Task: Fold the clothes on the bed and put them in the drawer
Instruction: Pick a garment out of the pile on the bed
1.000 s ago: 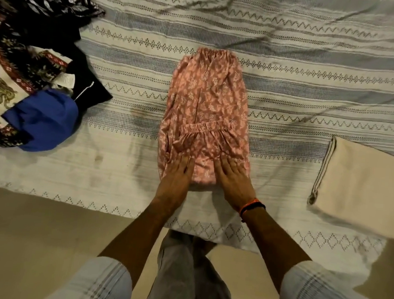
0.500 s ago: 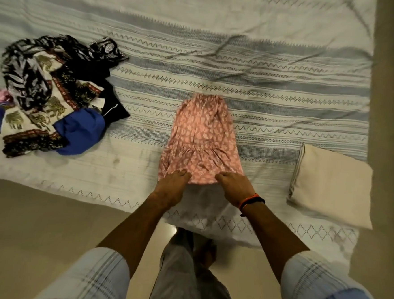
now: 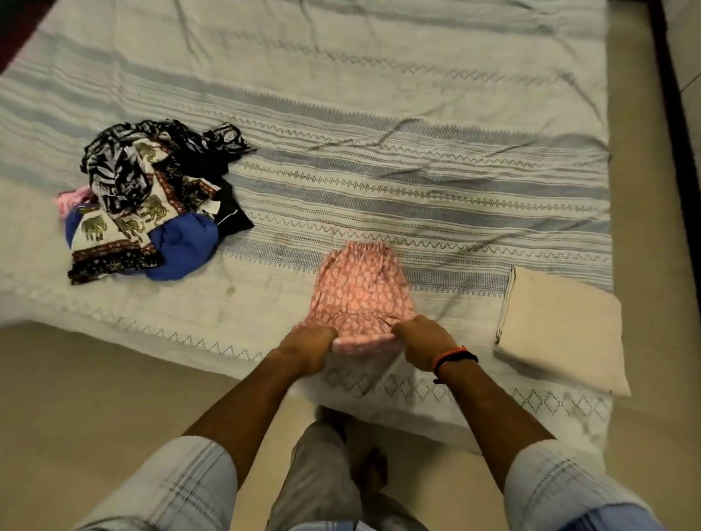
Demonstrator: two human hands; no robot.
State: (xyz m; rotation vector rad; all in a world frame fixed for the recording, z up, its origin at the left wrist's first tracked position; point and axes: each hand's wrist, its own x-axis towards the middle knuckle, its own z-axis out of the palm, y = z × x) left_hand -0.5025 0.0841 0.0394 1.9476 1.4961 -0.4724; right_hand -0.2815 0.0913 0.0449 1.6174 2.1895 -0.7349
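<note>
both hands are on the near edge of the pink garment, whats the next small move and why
Probably lift that near edge and fold it away from the body, over the far half. The left hand and right hand both grip the near edge of the pink garment, which lies flat on the bed and is only partly folded.

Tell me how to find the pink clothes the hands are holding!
Look at the striped bed, near its front edge. Between the messy pile and the folded cream cloth lies the pink garment, the only pink patterned piece, with both hands gripping it.
</note>
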